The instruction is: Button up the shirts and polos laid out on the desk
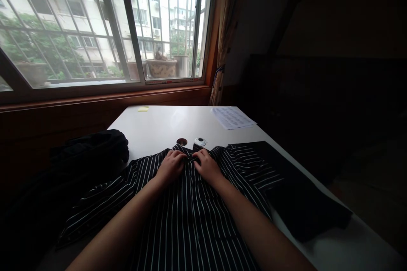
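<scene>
A black shirt with white stripes (190,220) lies spread over the white table (171,123), its collar end away from me and its sleeves out to both sides. At the collar, my left hand (171,164) has its fingers closed on the shirt from the left. My right hand (206,165) pinches the fabric just across from it, the fingertips of both hands a short gap apart. Whether a button sits between the fingers is too small and dark to tell.
Dark cloth is heaped (92,148) at the left, and a folded dark cloth (305,194) lies under the right sleeve. Beyond the collar are a round table hole (182,141) and a white ring (200,141). Papers (233,117) and a yellow note (143,109) lie farther back.
</scene>
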A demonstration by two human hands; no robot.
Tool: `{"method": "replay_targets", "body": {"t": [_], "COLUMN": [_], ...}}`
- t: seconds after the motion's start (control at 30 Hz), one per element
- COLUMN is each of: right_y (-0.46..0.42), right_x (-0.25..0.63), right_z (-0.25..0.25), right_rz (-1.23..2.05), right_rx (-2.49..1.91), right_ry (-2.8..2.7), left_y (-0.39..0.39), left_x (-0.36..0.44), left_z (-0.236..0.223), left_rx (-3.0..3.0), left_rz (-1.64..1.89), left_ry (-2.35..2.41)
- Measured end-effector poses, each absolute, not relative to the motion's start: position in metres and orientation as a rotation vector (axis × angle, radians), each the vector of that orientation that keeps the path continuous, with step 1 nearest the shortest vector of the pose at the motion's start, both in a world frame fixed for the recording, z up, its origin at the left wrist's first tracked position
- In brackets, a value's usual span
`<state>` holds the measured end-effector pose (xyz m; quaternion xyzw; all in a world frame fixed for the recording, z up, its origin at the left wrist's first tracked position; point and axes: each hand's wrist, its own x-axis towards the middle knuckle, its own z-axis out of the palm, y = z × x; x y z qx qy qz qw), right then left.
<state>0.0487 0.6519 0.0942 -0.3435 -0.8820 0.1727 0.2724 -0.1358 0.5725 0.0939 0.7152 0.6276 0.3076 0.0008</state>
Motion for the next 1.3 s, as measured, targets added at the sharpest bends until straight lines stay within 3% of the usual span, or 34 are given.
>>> {"method": "replay_targets", "body": {"t": [0.4,0.77,1.3], "right_y": [0.651,0.637,0.631], "right_x": [0.045,0.037,0.042], "right_z": [0.093,0.096,0.098], "right_rz": [0.311,0.277,0.477], "right_rx": [-0.970,-1.193,-0.729], "right_ry": [-2.390,-2.519,-2.528], "left_y": [0.571,0.574,0.579], "left_x": [-0.133,-0.135,-0.142], "left_z": [0.089,0.089,0.101], "left_rx": [2.389,2.245,1.854], "left_rz": [0.825,0.902,1.106], "left_ry": [1.981,2.046,1.829]}}
